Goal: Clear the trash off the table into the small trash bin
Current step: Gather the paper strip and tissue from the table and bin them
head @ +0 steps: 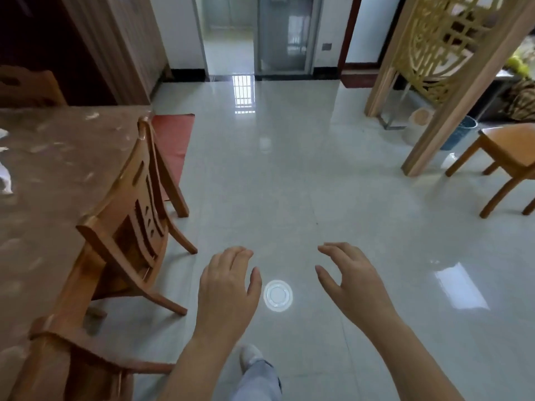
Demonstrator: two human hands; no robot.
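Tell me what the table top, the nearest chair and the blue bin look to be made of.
Table top: brown stone or stone-look slab, glossy, with soft reflections; it may have a clear cover.
Chair: varnished orange-brown wood, grain and slatted back visible.
Blue bin: probably plastic, with an openwork lattice wall; too far to be sure.

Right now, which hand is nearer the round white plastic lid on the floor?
Left. The left hand hovers just beside the round white plastic lid, thumb near its rim; the right hand is farther off on its other side.
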